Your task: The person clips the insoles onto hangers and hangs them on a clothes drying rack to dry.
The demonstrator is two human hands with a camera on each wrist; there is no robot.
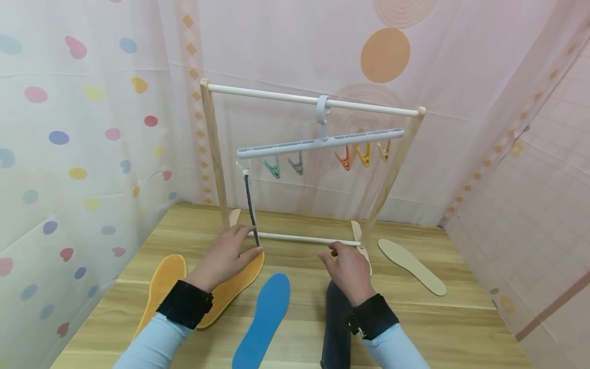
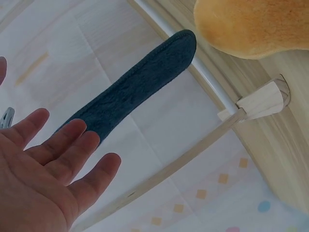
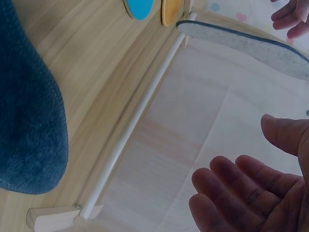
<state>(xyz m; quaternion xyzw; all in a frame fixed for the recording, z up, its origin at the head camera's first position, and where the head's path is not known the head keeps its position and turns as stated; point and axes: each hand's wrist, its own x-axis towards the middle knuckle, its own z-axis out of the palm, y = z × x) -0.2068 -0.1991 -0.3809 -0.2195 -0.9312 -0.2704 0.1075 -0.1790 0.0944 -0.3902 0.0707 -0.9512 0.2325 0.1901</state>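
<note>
A dark blue insole [image 1: 250,205] hangs edge-on from a white clip [image 1: 245,171] at the left end of a pale grey clip hanger [image 1: 295,145]. Beside its lower part is my left hand [image 1: 226,258], fingers spread; in the left wrist view the fuzzy blue face of this insole [image 2: 140,84] shows beyond the fingertips. My right hand [image 1: 349,271] holds nothing, its fingers loosely bent above a second dark blue insole [image 1: 337,328] on the table. In the right wrist view the hanging insole shows a light grey side [image 3: 241,44].
The hanger hooks over the white top rail [image 1: 272,95] of a wooden rack. Teal, grey, orange and yellow clips [image 1: 364,155] hang along it. On the table [image 1: 299,261] lie two orange insoles [image 1: 168,274], a bright blue insole [image 1: 265,320] and a cream insole [image 1: 412,266].
</note>
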